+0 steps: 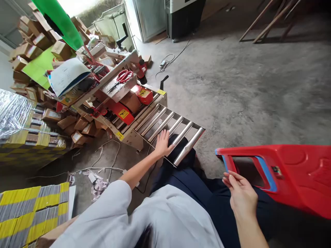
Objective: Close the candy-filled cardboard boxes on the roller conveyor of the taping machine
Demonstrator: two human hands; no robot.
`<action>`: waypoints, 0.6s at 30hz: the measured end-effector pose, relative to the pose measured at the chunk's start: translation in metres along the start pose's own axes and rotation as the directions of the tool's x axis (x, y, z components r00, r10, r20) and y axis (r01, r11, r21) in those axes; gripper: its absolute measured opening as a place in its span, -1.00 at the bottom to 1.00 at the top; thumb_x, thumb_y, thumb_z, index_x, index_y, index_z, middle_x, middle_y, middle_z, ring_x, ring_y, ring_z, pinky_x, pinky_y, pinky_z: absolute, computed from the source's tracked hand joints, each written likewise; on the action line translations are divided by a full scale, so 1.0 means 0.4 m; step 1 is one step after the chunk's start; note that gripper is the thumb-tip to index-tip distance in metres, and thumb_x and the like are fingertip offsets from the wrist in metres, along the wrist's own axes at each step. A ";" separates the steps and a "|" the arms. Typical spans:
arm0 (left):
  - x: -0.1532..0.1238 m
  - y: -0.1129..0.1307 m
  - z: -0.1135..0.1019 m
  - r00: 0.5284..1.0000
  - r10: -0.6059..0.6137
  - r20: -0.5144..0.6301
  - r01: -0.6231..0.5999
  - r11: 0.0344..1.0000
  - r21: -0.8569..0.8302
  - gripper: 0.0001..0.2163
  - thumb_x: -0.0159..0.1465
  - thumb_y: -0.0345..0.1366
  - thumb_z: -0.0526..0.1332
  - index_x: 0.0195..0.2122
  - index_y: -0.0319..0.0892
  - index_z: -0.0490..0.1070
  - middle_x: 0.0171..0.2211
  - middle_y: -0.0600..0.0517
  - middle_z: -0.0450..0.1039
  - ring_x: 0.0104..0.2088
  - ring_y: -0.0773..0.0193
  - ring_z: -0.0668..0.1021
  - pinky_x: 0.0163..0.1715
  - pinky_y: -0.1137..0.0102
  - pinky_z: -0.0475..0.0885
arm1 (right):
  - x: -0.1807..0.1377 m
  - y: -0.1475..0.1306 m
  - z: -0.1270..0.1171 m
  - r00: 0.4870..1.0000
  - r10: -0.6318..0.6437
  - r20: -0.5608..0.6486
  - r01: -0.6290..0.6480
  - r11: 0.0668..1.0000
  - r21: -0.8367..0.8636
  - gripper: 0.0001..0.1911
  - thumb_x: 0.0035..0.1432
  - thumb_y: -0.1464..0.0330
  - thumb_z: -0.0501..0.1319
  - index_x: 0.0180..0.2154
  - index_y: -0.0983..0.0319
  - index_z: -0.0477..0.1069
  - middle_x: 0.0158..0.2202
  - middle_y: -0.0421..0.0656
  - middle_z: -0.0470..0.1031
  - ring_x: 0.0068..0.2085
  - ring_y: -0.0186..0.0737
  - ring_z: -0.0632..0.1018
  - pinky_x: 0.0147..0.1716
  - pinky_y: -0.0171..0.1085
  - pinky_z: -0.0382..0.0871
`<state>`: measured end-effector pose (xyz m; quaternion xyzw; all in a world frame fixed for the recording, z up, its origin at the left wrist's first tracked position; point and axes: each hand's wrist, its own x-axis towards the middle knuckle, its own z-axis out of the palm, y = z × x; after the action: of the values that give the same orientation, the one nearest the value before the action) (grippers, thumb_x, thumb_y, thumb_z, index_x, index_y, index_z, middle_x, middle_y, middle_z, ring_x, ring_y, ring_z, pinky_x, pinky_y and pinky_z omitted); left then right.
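My left hand (162,143) lies flat, fingers spread, on the near end of a metal roller conveyor (178,132). The conveyor belongs to a carton-sealing machine (121,103) with red parts and yellow warning labels. My right hand (239,194) hovers with fingers loosely extended beside the leg of an overturned red plastic stool (284,175); it holds nothing. Red-handled scissors (123,75) rest on the machine's top plate. My dark trousers and pale shirt fill the lower middle.
A heap of small brown cartons (38,48) stands behind the machine. Stacks of flat yellow-and-grey sheets (28,210) lie at the lower left, a foil-wrapped pile (12,110) above them. Cables (103,165) trail over the concrete floor. A green sheet (59,20) hangs at the top left.
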<state>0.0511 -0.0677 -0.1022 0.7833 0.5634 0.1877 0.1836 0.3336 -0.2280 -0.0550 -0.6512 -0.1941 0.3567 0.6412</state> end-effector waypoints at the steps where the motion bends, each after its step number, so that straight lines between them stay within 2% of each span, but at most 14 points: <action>1: -0.009 0.017 0.027 0.999 -0.034 -0.006 0.034 0.999 -0.014 -0.25 0.33 -0.07 0.11 0.44 -0.31 -0.12 0.46 -0.24 -0.14 0.46 -0.01 -0.05 0.40 0.00 -0.06 | -0.002 0.003 -0.007 1.000 -0.015 -0.011 0.015 1.000 -0.013 -0.43 -0.37 0.16 0.54 -0.28 0.30 0.52 -0.40 -0.19 0.57 -0.47 -0.46 0.54 -0.46 -0.51 0.49; 4: -0.017 0.063 0.038 0.997 -0.051 -0.051 0.053 0.998 0.033 -0.32 0.34 -0.10 0.11 0.41 -0.32 0.00 0.43 -0.26 -0.03 0.44 -0.01 0.04 0.39 0.03 -0.01 | -0.045 -0.002 0.006 0.996 -0.078 0.032 0.080 0.994 -0.079 -0.55 -0.20 0.14 0.44 -0.31 0.28 0.47 -0.42 -0.21 0.56 -0.47 -0.43 0.54 -0.48 -0.47 0.47; 5: -0.022 0.078 0.029 0.997 -0.039 -0.064 0.044 0.996 0.072 -0.33 0.32 -0.11 0.13 0.38 -0.33 0.05 0.42 -0.28 -0.01 0.43 -0.06 0.06 0.38 0.01 0.02 | -0.069 -0.004 0.016 0.991 -0.087 0.099 0.098 0.989 -0.111 -0.63 -0.09 0.14 0.37 -0.31 0.26 0.45 -0.42 -0.22 0.57 -0.45 -0.43 0.54 -0.46 -0.46 0.46; 7: -0.029 0.102 0.014 0.998 0.006 -0.063 0.004 0.987 0.158 -0.36 0.27 -0.11 0.19 0.32 -0.35 0.17 0.40 -0.36 0.01 0.42 -0.18 0.07 0.34 -0.09 0.02 | -0.109 -0.006 0.037 0.991 -0.075 0.107 0.088 0.988 -0.130 -0.77 0.04 0.22 0.28 -0.30 0.24 0.47 -0.42 -0.24 0.59 -0.41 -0.42 0.56 -0.39 -0.42 0.48; 9: -0.018 0.115 0.015 0.996 0.021 -0.082 -0.005 0.984 0.180 -0.38 0.27 -0.09 0.17 0.29 -0.32 0.21 0.40 -0.38 0.00 0.41 -0.24 0.06 0.32 -0.16 0.03 | -0.112 -0.005 0.045 0.991 -0.046 0.125 0.065 0.986 -0.151 -0.89 0.06 0.36 0.28 -0.32 0.24 0.52 -0.44 -0.25 0.60 -0.42 -0.37 0.58 -0.36 -0.36 0.50; 11: 0.011 0.122 0.036 0.995 0.039 -0.096 -0.023 0.986 0.167 -0.37 0.28 -0.02 0.13 0.30 -0.26 0.17 0.44 -0.35 -0.11 0.43 -0.23 -0.03 0.32 -0.20 -0.03 | -0.083 -0.005 0.020 0.989 -0.027 0.146 0.055 0.980 -0.193 -0.94 -0.04 0.51 0.34 -0.43 0.26 0.54 -0.52 -0.28 0.56 -0.49 -0.35 0.54 -0.39 -0.36 0.45; 12: 0.025 0.126 0.049 0.994 0.055 -0.097 -0.039 0.987 0.157 -0.36 0.26 0.02 0.13 0.30 -0.17 0.16 0.47 -0.25 -0.20 0.45 -0.18 -0.09 0.33 -0.20 -0.05 | -0.068 -0.006 -0.005 0.954 -0.035 0.299 0.126 0.947 -0.294 -0.91 0.01 0.53 0.33 -0.39 0.25 0.56 -0.48 -0.29 0.58 -0.44 -0.36 0.55 -0.34 -0.38 0.43; 14: 0.034 0.133 0.067 0.983 0.090 -0.159 -0.070 0.989 0.129 -0.39 0.24 0.01 0.13 0.32 0.17 0.05 0.49 0.09 -0.42 0.46 -0.01 -0.15 0.36 -0.12 -0.08 | -0.055 -0.007 -0.069 0.905 -0.053 0.421 0.250 0.868 -0.428 -0.88 0.08 0.52 0.33 -0.30 0.24 0.58 -0.37 -0.28 0.61 -0.31 -0.35 0.57 -0.23 -0.39 0.39; 15: 0.028 0.135 0.068 0.980 0.131 -0.153 -0.113 0.987 0.118 -0.35 0.22 -0.01 0.14 0.34 0.29 -0.04 0.48 0.21 -0.54 0.46 0.02 -0.18 0.37 -0.11 -0.10 | -0.059 -0.008 -0.103 0.902 -0.059 0.428 0.283 0.829 -0.483 -0.87 0.12 0.50 0.32 -0.25 0.24 0.58 -0.31 -0.27 0.61 -0.25 -0.34 0.58 -0.19 -0.39 0.37; 18: -0.008 0.137 0.052 0.972 0.191 -0.138 -0.178 0.979 0.101 -0.21 0.16 -0.04 0.14 0.32 0.55 -0.30 0.38 0.46 -0.76 0.46 0.01 -0.20 0.37 -0.14 -0.10 | -0.095 -0.031 -0.207 0.959 -0.111 0.261 0.247 0.777 -0.578 -0.90 0.19 0.48 0.27 -0.24 0.26 0.56 -0.26 -0.22 0.62 -0.21 -0.31 0.59 -0.17 -0.38 0.37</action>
<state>0.1052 -0.0885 -0.0930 0.8236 0.5080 0.2362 0.0889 0.3696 -0.3113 -0.0410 -0.7583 -0.4265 0.2803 0.4057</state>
